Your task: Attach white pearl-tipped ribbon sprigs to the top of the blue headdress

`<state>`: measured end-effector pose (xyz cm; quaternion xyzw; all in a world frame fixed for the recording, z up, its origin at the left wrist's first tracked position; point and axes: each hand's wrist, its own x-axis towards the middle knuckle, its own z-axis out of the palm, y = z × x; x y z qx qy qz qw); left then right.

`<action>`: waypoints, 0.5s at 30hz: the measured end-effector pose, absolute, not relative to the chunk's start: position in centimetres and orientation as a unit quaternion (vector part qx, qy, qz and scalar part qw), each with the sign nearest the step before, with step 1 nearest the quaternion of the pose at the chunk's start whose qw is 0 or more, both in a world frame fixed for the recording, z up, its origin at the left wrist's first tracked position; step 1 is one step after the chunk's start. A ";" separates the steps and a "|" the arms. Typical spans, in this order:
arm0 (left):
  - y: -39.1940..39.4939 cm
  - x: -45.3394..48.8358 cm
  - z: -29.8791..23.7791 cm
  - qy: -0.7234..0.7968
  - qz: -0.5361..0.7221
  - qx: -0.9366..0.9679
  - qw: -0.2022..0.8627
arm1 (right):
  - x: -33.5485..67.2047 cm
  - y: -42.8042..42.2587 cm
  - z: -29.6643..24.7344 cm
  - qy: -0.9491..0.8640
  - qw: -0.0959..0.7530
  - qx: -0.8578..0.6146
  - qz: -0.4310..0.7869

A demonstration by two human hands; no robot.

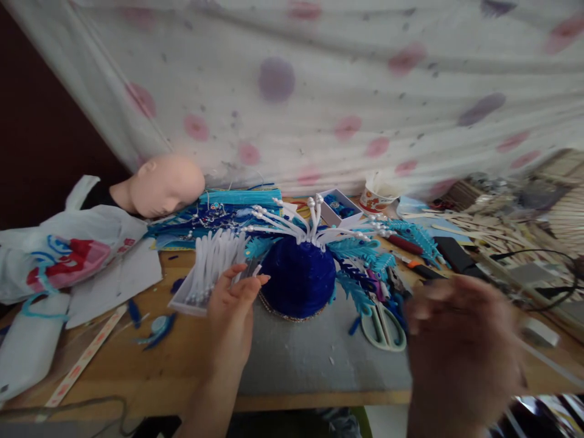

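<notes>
A dark blue domed headpiece (297,277) stands on a grey mat (314,356), with white bead-tipped stems (292,222) fanning from its top and teal feather-like pieces (360,255) at its right. My left hand (232,304) reaches up beside its left side, fingers stretched out and together, fingertips near the dome and a tray of white stems (210,267). Nothing shows in that hand. My right hand (460,340) hovers at the right, close to the camera and smeared by motion; its fingers cannot be made out.
A mannequin head (159,182) lies at the back left beside plastic bags (68,255). Green-handled scissors (383,325) lie right of the headpiece. A small white box (340,207), a paper cup (376,194), tools and wooden strips (479,231) crowd the back right. A spotted sheet (319,91) hangs behind.
</notes>
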<state>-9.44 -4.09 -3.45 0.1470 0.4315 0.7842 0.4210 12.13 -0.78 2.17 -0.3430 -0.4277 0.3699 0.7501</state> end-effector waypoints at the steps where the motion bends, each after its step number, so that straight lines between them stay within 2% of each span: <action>1: -4.1 -9.0 -3.4 0.424 0.779 0.155 0.435 | 11.1 -1.2 1.9 -0.448 0.684 -0.323 0.477; 3: -4.3 -8.2 -3.2 0.415 0.767 0.168 0.461 | 8.7 -1.9 1.0 -0.444 0.578 -0.257 0.635; 6: -4.7 -7.1 -2.6 0.414 0.754 0.173 0.480 | 6.1 -2.4 -0.4 -0.417 0.524 -0.215 0.711; 11: -5.3 -6.7 -2.3 0.404 0.755 0.172 0.487 | 5.2 -2.4 -1.0 -0.534 0.527 -0.291 0.594; 15: -5.5 -7.0 -2.7 0.375 0.749 0.173 0.518 | 5.1 -2.5 -0.7 -0.618 0.485 -0.305 0.539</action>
